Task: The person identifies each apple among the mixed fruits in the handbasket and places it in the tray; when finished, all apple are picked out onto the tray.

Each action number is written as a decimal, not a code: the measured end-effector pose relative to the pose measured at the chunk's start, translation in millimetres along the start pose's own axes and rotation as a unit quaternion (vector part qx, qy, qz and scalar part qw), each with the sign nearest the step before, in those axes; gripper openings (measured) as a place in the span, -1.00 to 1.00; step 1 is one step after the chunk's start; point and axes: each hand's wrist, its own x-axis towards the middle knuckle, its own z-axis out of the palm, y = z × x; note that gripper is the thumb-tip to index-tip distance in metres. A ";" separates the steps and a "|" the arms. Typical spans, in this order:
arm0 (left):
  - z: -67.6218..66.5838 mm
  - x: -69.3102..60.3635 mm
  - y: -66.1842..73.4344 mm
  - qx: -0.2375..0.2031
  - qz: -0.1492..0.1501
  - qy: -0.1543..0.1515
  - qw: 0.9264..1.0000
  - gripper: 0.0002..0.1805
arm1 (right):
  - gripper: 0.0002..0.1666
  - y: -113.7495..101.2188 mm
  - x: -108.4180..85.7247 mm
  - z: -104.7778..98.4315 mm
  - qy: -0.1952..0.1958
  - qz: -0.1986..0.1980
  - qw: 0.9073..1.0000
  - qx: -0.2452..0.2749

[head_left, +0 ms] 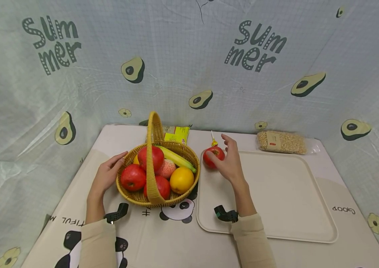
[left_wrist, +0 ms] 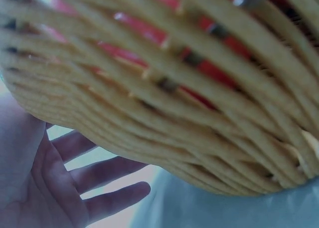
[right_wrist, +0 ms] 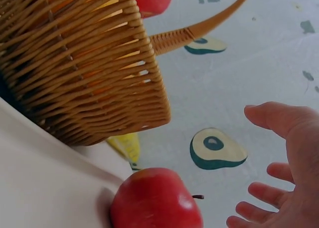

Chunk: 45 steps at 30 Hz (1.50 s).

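Note:
A yellow wicker basket (head_left: 130,201) with an arched handle stands left of the middle, holding several red apples (head_left: 133,177), a banana (head_left: 179,159), a peach (head_left: 167,168) and an orange (head_left: 182,180). My left hand (head_left: 106,174) is at the basket's left side, fingers extended along the wickerwork; the left wrist view shows them spread beside and under it. A single red apple (head_left: 211,162) sits at the back left corner of a beige tray (head_left: 276,193). Above that apple hovers my right hand (head_left: 231,163), fingers spread, with a gap between hand and apple in the right wrist view.
Behind the apple lies a lollipop (head_left: 214,142) in a yellow wrapper. A yellow packet (head_left: 177,134) lies behind the basket. Past the tray's back edge is a clear bag of pale grains or beans (head_left: 281,142). A patterned curtain (head_left: 176,56) encloses the table.

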 end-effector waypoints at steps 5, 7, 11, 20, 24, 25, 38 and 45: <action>0.2 -0.3 0.3 0.000 0.001 0.004 1.000 -0.44 | -0.08 -6.7 -2.4 1.2 -0.005 -0.006 1.000 0.003; 0.3 -0.4 0.7 0.000 0.004 0.008 1.000 -0.44 | -0.07 -9.5 -3.4 1.9 -0.007 -0.004 1.000 -0.001; 0.7 0.1 0.5 0.002 0.010 0.012 1.000 -0.44 | -0.06 -15.7 -5.7 4.2 -0.014 -0.010 1.000 -0.011; 0.6 0.7 -0.6 0.000 0.015 0.012 1.000 -0.45 | -0.05 -27.6 -9.3 15.8 -0.043 -0.040 0.998 -0.019; 1.0 1.1 -1.3 0.000 0.016 0.013 1.000 -0.45 | -0.04 -31.2 -10.3 22.4 -0.057 -0.051 0.997 -0.030; 1.2 1.2 -1.4 0.000 0.016 0.014 1.000 -0.45 | -0.04 -32.0 -10.7 24.0 -0.061 -0.053 0.996 -0.031; 2.1 1.1 -1.5 -0.006 0.016 0.009 1.000 -0.45 | -0.01 -49.5 -5.6 39.9 -0.112 -0.092 0.988 -0.055; 2.0 0.6 -1.2 -0.004 0.007 0.005 1.000 -0.44 | -0.02 -59.1 -2.3 50.0 -0.142 -0.110 0.981 -0.070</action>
